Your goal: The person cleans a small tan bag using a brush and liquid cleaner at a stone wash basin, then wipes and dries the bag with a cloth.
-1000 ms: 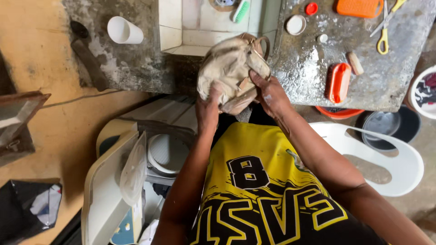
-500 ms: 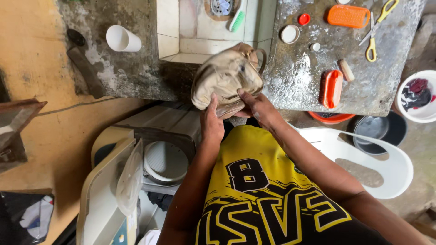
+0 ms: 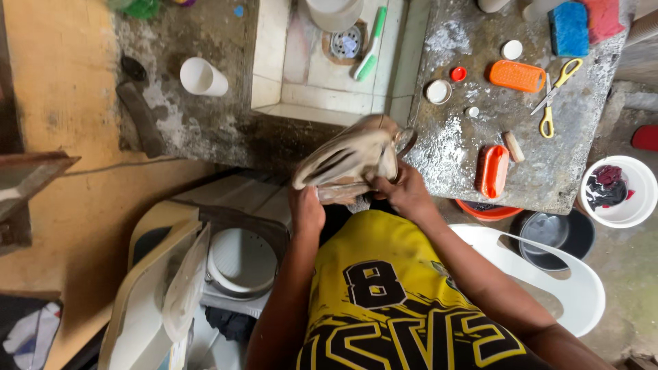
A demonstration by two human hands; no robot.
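left hand point(image 3: 306, 209) grips cloth's point(image 3: 349, 159) lower edge | right hand point(image 3: 404, 192) pinches its right side | cloth held over counter point(image 3: 452, 151) edge (sink point(image 3: 322, 62) just beyond) | keep both grips firm, fabric taut

Both forearms stretched forward from the body, elbows bent, converging in front of the chest. Left hand point(image 3: 306, 209) knuckles up, fingers curled closed in a grip. Right hand point(image 3: 404, 194) just beside it, slightly farther forward, fingers likewise clenched, wrist bent inward.
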